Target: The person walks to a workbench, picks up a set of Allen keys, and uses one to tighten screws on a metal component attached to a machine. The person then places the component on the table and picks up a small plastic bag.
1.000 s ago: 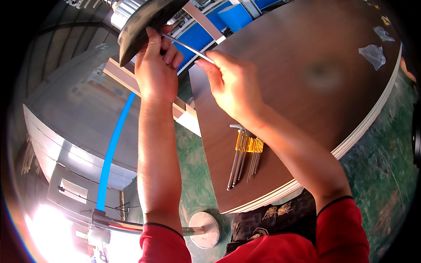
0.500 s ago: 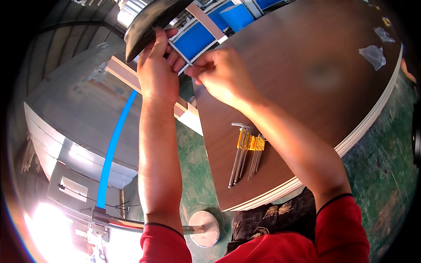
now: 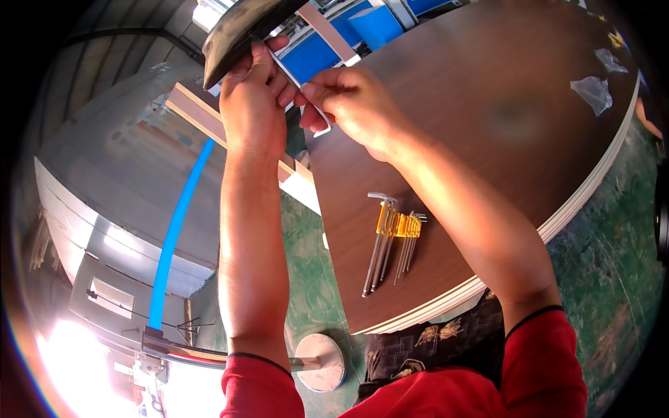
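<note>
An L-shaped silver hex key (image 3: 285,69) slants between my hands at the top middle, its short bent end showing below the right fingers. My right hand (image 3: 355,108) pinches it near that bend with thumb and fingers. Around the far end curl the fingers of my left hand (image 3: 256,104); what the tip meets there is hidden. Close above the left fingers is a dark, mottled curved shape (image 3: 240,38). On the brown tabletop, below my right forearm, lies a hex key set (image 3: 397,226) in yellow holders.
The large brown board or tabletop (image 3: 453,153) has a curved, pale layered edge. Clear plastic scraps (image 3: 592,93) lie at its far right. Wood-faced bars (image 3: 195,111) cross near my left arm. A blue strip (image 3: 180,223) runs down at left, and a round base (image 3: 320,362) stands on the green floor.
My right hand has shifted its grip on the hex key, and the key's bent end now shows beneath the fingers. My left hand stays nearly in place.
</note>
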Action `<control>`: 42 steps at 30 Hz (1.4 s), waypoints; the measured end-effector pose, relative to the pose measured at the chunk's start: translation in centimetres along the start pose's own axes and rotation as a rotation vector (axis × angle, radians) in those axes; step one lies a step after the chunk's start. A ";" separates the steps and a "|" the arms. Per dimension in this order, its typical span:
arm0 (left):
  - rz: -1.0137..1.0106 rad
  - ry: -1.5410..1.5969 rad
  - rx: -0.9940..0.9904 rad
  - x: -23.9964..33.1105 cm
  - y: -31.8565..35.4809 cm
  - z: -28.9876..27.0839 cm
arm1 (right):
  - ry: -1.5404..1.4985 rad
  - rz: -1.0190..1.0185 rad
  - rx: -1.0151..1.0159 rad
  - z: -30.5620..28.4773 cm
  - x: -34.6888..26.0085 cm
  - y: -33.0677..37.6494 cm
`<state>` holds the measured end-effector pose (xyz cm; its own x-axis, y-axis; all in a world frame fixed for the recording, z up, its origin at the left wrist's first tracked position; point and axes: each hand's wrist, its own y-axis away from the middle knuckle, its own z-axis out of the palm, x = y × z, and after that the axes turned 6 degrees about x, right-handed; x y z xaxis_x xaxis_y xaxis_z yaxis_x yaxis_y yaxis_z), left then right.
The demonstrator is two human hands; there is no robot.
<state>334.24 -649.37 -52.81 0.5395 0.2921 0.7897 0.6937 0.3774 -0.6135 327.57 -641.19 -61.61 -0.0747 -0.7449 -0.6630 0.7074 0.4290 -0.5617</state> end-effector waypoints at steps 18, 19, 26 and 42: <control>-0.044 0.515 -0.014 -1.0 -1.1 1.2 | 0.306 -0.369 0.229 0.2 -0.9 -0.2; -0.041 0.539 -0.056 -1.0 -1.1 1.0 | 0.322 -0.350 0.226 0.1 -1.0 -0.3; -0.042 0.548 0.124 -1.3 -0.9 1.6 | 0.278 -0.350 0.348 0.6 -1.1 0.9; -0.021 0.539 0.240 -1.2 -0.8 2.0 | 0.459 -0.397 0.333 0.7 -2.0 0.2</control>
<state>332.12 -648.23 -53.29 0.7367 -0.1821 0.6512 0.6136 0.5847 -0.5307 328.35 -640.01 -60.04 -0.6105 -0.4897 -0.6226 0.7379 -0.0659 -0.6717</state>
